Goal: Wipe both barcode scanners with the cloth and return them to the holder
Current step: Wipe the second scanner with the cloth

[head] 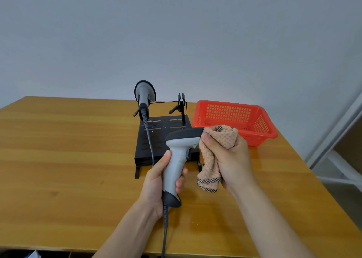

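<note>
Right, we are gripping 1 scanner (177, 159) by its handle with the left hand (156, 181), fingers wrapped fully closed around it, while the right hand (227, 159) is bunching the pink cloth (217, 146) in a closed fist and pressing it against the scanner's head. To do this well, we are judging it best to be keeping the handle steady and dragging the cloth over the dark nose and window, then down the grey body. The 2nd scanner (144, 97) is sitting in the left cradle of the black holder (156, 138); the right cradle (181, 104) is standing vacant, just behind our hands. The red basket (260, 132) is sitting just beside the holder, close to the table's (58, 150) right edge, so we are favouring the open left and near side for swinging. The cord (165, 228) is trailing over the near edge and could be snagging.
</note>
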